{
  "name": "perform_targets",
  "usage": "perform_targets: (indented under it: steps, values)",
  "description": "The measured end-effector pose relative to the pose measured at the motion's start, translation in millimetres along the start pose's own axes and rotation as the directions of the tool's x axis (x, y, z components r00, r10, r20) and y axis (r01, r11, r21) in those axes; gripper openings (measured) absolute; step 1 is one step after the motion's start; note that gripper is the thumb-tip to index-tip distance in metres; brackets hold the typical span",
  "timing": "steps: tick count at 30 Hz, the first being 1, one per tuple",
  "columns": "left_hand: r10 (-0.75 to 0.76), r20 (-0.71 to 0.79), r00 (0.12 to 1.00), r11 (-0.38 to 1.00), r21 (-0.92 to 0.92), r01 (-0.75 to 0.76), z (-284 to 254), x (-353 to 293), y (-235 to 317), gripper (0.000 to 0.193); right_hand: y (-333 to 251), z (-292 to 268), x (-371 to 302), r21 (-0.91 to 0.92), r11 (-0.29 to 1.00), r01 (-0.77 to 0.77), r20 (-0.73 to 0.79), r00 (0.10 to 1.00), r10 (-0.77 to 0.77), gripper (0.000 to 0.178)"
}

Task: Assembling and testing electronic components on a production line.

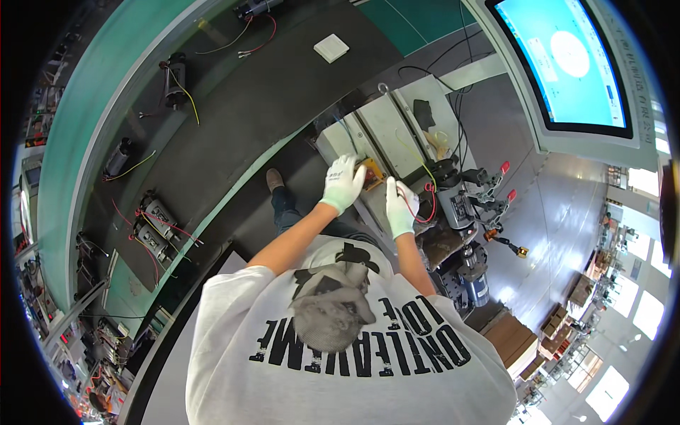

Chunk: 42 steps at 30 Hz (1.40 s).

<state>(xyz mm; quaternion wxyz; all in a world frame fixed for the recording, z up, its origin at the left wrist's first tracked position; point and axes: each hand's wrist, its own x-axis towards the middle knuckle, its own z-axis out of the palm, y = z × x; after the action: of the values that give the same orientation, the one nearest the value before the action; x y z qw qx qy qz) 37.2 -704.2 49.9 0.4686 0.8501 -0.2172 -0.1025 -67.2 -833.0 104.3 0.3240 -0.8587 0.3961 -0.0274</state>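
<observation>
My left hand (343, 185), in a white glove, lies at the left side of a small yellow box (371, 174) on the machine's front edge. Its fingers are stretched out and the thumb stands apart, resting against or just over the box. My right hand (401, 207), also gloved, is closed, with the thumb pointing up, on a red wire (423, 218). That wire loops across to a dark cylindrical motor (455, 200), which sits in a fixture to the right. A yellow-green wire (418, 157) rises from the motor's top end.
Red-handled toggle clamps (496, 188) stand right of the motor, with another motor (473, 276) below. A dark conveyor belt (262, 92) on the left carries several wired motors (175, 81) and a white square piece (331, 48). A lit monitor (567, 64) stands at upper right.
</observation>
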Motion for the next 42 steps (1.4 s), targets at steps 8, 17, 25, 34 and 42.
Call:
perform_targets:
  steps: [8, 17, 25, 34, 42]
  values:
    - [-0.29, 0.143, 0.946, 0.955, 0.101, 0.278, 77.5, 23.4, -40.7, 0.033, -2.3, 14.3, 10.1, -0.15, 0.975, 0.165, -0.089, 0.98, -0.18, 0.038]
    - [-0.158, 0.267, 0.951, 0.924, 0.379, 0.047, 40.4, 31.5, -53.8, 0.027, -12.4, 37.6, 26.6, -0.194, 0.967, 0.165, 0.022, 0.986, -0.163, 0.045]
    - [0.004, -0.06, 0.998, 0.995, 0.102, 0.002, 92.6, 11.4, -40.4, 0.023, 2.7, 22.0, 15.3, -0.213, 0.954, 0.209, 0.168, 0.97, -0.175, 0.044]
    - [0.074, -0.149, 0.986, 0.997, 0.011, -0.073, 17.0, -22.6, -20.4, 0.023, 19.8, 39.6, 22.5, 0.168, 0.985, -0.041, 0.418, 0.908, -0.034, 0.033]
    - [0.001, 0.126, 0.992, 0.966, -0.258, 0.032, -48.3, -78.9, -1.4, 0.02, -17.7, 15.0, -31.9, 0.571, 0.821, 0.01, 0.364, 0.893, -0.265, 0.027]
